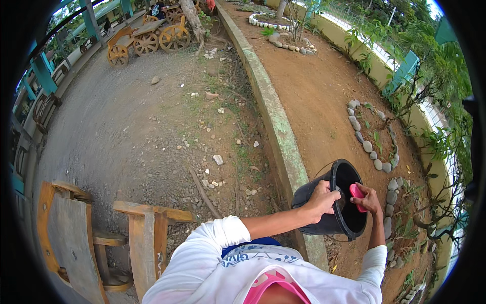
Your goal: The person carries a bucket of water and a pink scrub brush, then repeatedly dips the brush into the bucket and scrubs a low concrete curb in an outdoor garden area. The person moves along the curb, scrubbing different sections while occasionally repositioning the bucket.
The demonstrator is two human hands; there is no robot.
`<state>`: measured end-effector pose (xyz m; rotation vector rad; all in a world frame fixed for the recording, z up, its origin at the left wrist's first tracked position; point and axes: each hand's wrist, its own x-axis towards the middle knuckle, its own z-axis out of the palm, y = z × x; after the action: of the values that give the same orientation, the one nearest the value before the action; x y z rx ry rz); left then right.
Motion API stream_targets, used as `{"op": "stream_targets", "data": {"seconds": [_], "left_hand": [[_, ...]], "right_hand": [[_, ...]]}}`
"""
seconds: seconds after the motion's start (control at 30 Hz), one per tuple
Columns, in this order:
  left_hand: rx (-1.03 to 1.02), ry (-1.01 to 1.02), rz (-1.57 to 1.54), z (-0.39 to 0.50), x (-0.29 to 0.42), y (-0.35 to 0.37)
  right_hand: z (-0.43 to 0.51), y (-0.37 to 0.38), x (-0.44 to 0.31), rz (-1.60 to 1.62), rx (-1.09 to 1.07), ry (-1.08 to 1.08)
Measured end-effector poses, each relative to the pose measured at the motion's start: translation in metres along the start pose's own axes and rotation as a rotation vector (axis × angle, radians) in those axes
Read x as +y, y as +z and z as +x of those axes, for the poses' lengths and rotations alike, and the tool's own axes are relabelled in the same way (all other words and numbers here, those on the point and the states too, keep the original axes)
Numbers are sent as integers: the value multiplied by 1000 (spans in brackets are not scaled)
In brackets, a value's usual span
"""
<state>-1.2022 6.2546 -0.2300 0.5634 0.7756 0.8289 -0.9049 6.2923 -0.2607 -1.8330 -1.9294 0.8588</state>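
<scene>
A black plastic bucket [315, 190] is tipped on its side over the low concrete curb, its mouth turned to the right. My left hand [323, 201] grips the near side of its rim, thumb over the edge. In my right hand [366, 198] is a pink object [356, 192], perhaps a brush or a scoop, held at the bucket's mouth. The inside of the bucket is dark, so its contents cannot be made out. A thin wire handle [322, 169] arcs off the bucket's far side.
The mossy concrete curb [275, 110] divides gravel from bare soil. Stone-ringed plant beds [367, 146] lie to the right, beside a low yellow wall [379, 74]. Wooden seats [72, 235] stand at lower left. Wagon-wheeled wooden furniture [146, 40] sits farther off near a tree trunk [193, 19].
</scene>
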Motion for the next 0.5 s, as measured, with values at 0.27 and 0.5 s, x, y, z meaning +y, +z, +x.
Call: {"op": "stream_targets", "data": {"seconds": [0.27, 0.5], "left_hand": [[62, 171, 47, 85, 194, -170], [-27, 113, 124, 164, 318, -284]], "right_hand": [[242, 68, -169, -42, -46, -88], [378, 126, -242, -41, 37, -61]]}}
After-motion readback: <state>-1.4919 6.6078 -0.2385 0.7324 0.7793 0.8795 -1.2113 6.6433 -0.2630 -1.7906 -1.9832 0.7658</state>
